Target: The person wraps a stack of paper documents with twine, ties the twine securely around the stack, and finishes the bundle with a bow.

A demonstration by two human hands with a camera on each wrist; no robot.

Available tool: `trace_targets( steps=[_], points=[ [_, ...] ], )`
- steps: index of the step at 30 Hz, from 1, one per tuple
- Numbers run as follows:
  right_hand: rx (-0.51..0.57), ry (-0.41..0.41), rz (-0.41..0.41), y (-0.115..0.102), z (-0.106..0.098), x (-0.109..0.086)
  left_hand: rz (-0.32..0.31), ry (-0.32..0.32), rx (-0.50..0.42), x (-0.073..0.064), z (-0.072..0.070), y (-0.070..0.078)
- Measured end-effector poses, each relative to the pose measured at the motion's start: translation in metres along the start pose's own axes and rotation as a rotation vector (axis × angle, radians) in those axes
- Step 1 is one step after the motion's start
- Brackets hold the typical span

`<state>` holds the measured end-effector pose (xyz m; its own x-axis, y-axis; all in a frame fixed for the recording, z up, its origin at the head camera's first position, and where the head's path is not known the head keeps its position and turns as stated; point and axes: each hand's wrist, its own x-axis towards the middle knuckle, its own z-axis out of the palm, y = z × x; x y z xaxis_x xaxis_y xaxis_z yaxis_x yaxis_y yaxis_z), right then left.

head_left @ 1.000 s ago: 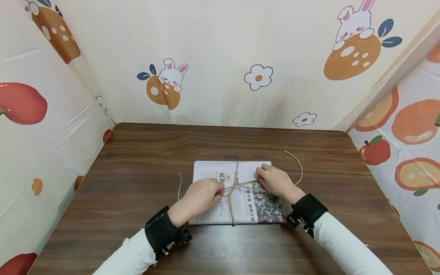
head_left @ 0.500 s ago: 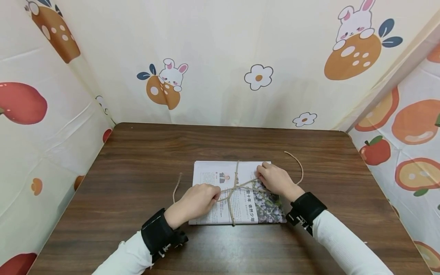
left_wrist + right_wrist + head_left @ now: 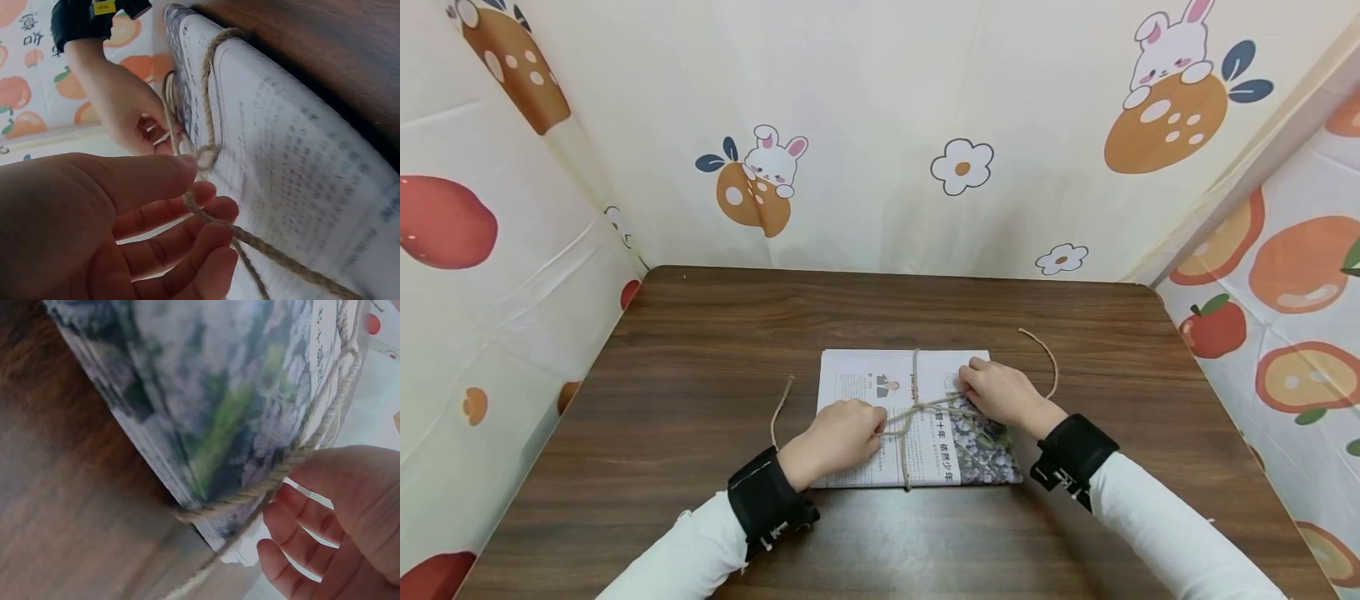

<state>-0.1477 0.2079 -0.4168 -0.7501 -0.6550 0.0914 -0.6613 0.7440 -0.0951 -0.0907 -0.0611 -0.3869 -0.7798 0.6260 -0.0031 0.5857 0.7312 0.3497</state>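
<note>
A flat stack of folded newspapers (image 3: 857, 375) lies on the table, with twine (image 3: 906, 458) wrapped round it crosswise. The strands meet in a crossing near the stack's middle. Over the left part of the papers, my left hand (image 3: 844, 435) pinches one strand; in the left wrist view the twine (image 3: 281, 253) runs between its thumb and fingers. My right hand (image 3: 1002, 395) pinches another strand above the flower photo (image 3: 985, 454). In the right wrist view, this twine (image 3: 240, 497) passes by the thumb and bent fingers. Loose ends stick out beyond both hands.
The brown wooden table (image 3: 737, 325) reaches back to a cream curtain (image 3: 865, 167) printed with rabbits and flowers. Fruit-patterned curtains stand along the left and right sides. Each wrist wears a black strap (image 3: 767, 500).
My left hand shifted left and toward me with its strand, then slightly back to the right. My right hand has stayed nearly in place. The newspapers have not visibly moved.
</note>
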Motion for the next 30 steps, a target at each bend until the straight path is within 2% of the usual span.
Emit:
trace_targets(
  steps=[4,8,12,16,20,27,30],
  points=[
    [0.001,-0.029,-0.025,-0.001,-0.004,0.003,-0.037,-0.011,0.034,0.008,-0.003,0.007],
    [-0.016,-0.031,-0.054,-0.006,-0.006,0.007,-0.080,-0.003,0.143,0.018,-0.004,0.017],
    [-0.051,-0.031,-0.079,-0.013,-0.005,0.012,-0.109,0.013,0.251,0.026,0.000,0.028],
    [-0.072,-0.045,-0.088,-0.022,-0.002,0.016,-0.118,-0.032,0.336,0.032,0.009,0.035],
    [-0.075,-0.052,-0.101,-0.027,0.000,0.017,-0.111,-0.054,0.400,0.033,0.018,0.036],
    [-0.111,-0.032,-0.105,-0.027,0.002,0.017,-0.093,0.030,0.429,0.029,0.022,0.029],
    [-0.135,-0.035,-0.078,-0.024,0.003,0.017,-0.085,0.034,0.410,0.026,0.018,0.026]
  ],
)
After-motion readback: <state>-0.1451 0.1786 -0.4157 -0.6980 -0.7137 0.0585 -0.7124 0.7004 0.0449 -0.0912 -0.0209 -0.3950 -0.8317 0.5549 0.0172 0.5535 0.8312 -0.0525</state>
